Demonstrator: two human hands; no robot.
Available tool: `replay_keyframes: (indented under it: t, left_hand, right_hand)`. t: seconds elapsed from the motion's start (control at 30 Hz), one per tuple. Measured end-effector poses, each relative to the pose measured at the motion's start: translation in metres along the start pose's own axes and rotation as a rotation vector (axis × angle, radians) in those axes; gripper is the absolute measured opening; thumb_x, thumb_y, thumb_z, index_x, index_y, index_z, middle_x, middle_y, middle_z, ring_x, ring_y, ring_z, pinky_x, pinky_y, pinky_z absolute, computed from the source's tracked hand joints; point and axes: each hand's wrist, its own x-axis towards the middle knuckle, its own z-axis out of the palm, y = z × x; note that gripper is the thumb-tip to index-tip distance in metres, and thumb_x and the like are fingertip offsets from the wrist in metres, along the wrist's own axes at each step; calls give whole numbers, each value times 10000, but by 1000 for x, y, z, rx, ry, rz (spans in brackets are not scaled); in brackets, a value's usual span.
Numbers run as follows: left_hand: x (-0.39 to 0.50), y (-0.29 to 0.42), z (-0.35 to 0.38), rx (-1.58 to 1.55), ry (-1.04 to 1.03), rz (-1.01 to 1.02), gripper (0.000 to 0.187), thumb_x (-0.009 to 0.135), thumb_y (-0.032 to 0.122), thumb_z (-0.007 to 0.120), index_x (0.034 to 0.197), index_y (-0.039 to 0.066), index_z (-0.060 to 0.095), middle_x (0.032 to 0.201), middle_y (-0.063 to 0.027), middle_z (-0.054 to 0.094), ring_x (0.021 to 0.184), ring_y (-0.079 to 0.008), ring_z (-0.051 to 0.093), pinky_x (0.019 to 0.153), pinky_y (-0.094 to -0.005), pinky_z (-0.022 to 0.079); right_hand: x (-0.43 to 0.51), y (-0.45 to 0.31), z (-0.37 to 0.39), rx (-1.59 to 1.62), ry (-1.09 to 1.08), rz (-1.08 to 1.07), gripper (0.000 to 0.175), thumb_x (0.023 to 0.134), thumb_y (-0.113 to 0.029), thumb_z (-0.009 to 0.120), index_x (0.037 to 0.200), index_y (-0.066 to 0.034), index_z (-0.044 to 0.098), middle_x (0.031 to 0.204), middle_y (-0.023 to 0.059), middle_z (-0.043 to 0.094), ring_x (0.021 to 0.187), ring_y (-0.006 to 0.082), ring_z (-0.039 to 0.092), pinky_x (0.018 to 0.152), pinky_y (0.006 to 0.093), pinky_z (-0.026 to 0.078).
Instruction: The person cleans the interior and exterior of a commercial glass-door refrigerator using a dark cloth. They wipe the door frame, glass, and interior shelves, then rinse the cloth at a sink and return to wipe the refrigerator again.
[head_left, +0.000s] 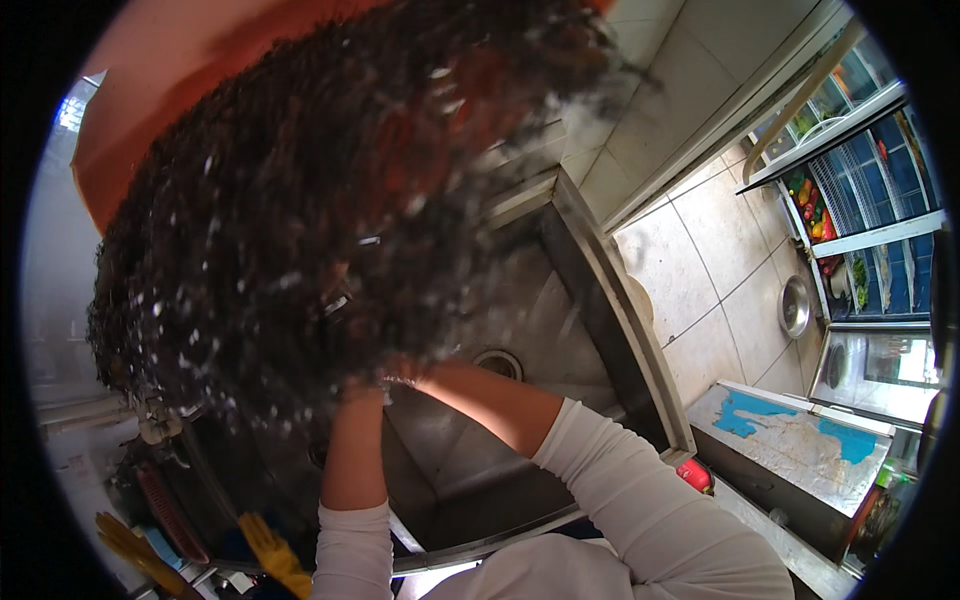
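Observation:
A large dark, stringy wet mass (247, 247) fills the upper left, blurred and flecked with bright spots; its material cannot be made out. Behind its upper edge shows a smooth orange-red surface (225, 45). My left hand (364, 382) reaches up to the lower edge of the mass, visible only near the wrist. Close beside it, my right hand (409, 367) also disappears behind the mass. The fingers of both are hidden, so their grip cannot be seen. Below them lies a stainless steel sink (457, 442) with a round drain (499, 364).
A faucet (157, 427), a red plastic basket (169, 510) and yellow rubber gloves (277, 555) are at lower left. Right of the sink rim (637, 322) are a tiled floor (705, 255), a metal bowl (793, 306), a worn chest lid (795, 435) and a vegetable display (862, 217).

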Motion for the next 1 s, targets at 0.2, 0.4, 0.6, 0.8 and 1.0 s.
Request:
replay_keyframes:
  t: [0.2,0.4,0.6,0.8,1.0]
  left_hand:
    - [-26,25,65,-127,179,229,369,1021,350,459,1269,99,564,1237,-65,610,1113,-195,589,1032,-379,408]
    - [-58,58,123,-515,-205,12,396,1010,417,441,1251,140,590,1286,-71,605,1207,-237,548,1075,-433,375]
    - [-56,49,117,-290,-241,-162,383,983,358,480,1291,145,560,1317,-47,586,1213,-222,548,1017,-419,450]
    - [-29,57,118,-223,-490,-8,343,1006,268,486,1316,132,540,1264,-30,600,1150,-204,588,953,-384,500]
    - [-37,66,146,-316,-159,-47,419,1026,368,481,1341,93,511,1279,-65,590,1157,-210,591,986,-359,491]
  right_hand:
    - [14,16,9,879,395,459,237,891,-195,688,1084,-60,664,991,90,627,978,211,598,867,341,492]
    - [5,11,0,433,345,84,100,831,-117,670,899,-45,654,981,154,599,905,361,571,816,444,465]
    - [-2,0,-33,130,-15,125,94,822,-98,656,889,-36,630,934,140,609,892,366,572,803,447,463]
    - [7,-7,-75,521,72,538,320,879,-30,616,1197,-14,583,1009,127,605,1027,287,605,894,377,496]
    - [21,-38,-126,528,30,424,394,949,-93,574,1336,-25,539,1225,178,599,1019,275,646,849,356,527]
